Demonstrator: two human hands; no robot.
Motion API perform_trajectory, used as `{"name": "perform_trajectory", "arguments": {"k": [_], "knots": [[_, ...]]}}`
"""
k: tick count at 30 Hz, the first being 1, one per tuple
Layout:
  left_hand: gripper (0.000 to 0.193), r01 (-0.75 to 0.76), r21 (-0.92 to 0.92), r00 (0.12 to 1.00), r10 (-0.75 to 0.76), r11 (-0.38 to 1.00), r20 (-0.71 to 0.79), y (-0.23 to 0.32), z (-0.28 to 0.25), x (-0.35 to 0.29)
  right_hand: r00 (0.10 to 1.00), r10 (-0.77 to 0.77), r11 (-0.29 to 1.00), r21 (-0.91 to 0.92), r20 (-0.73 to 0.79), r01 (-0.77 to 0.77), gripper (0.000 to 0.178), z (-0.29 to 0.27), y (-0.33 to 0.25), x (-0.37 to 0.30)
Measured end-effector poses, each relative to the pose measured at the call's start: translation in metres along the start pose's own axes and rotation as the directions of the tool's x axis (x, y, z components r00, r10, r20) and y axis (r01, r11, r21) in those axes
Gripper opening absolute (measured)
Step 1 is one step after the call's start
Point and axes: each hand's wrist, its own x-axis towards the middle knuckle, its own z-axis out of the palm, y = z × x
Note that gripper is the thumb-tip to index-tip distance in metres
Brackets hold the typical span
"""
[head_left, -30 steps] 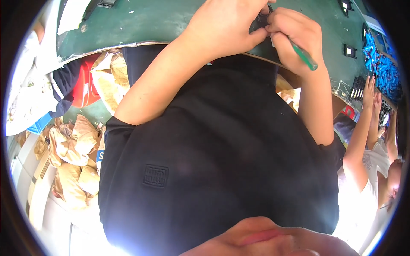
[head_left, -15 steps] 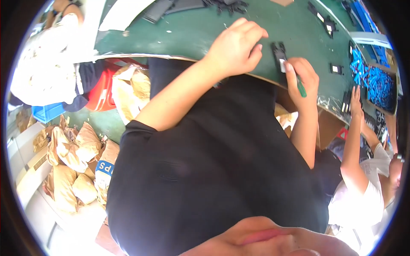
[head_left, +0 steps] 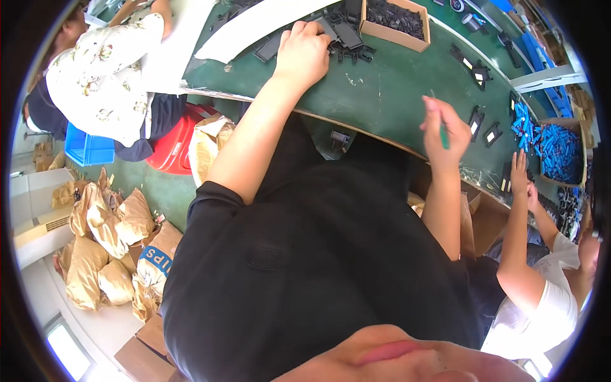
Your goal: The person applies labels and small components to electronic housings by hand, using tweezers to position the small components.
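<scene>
Reaching over the far side of the green tabletop (head_left: 382,95), the left hand (head_left: 304,54) rests with bent fingers on a loose group of flat, dark-grey and black plastic parts (head_left: 347,37). Its fingertips are hidden among them, so I cannot tell whether it grips one. The right hand (head_left: 447,132) is curled round a slim hand tool with a green handle (head_left: 444,136), thin tip pointing away from the body. The handle lies back against the palm, probably so that the tool can stay in hand without needing the table, and this hand hangs above the near edge, apart from the parts.

The dark parts lie spread at the far side, likely to leave the middle of the surface free for working. An open cardboard box (head_left: 389,37) of small black pieces stands just beside them, its walls presumably keeping the pieces from scattering. A long, curved white strip (head_left: 254,28) lies close by the left hand and limits room on that side. To the right lie two black plastic pieces with pale patches (head_left: 492,135); beyond them, a heap of bright blue pieces (head_left: 560,153) and a co-worker's hands (head_left: 520,177) crowd that end.
</scene>
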Motion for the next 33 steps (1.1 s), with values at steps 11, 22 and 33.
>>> {"name": "perform_trajectory", "arguments": {"k": [11, 22, 33], "knots": [[0.019, -0.025, -0.352, 0.989, -0.027, 0.936, -0.143, 0.059, -0.037, -0.053, 0.892, -0.278, 0.941, -0.088, 0.356, 0.328, 0.037, 0.087, 0.042, 0.080], [0.024, 0.133, -0.163, 0.981, -0.106, 0.978, 0.162, 0.078, -0.044, -0.067, 0.871, -0.336, 0.891, -0.179, 0.359, 0.418, 0.026, 0.063, 0.030, 0.039], [0.025, -0.099, -0.343, 0.993, 0.073, 0.934, -0.088, 0.079, -0.019, -0.030, 0.918, -0.285, 0.934, -0.136, 0.274, 0.330, 0.025, -0.011, 0.034, -0.031]]}}
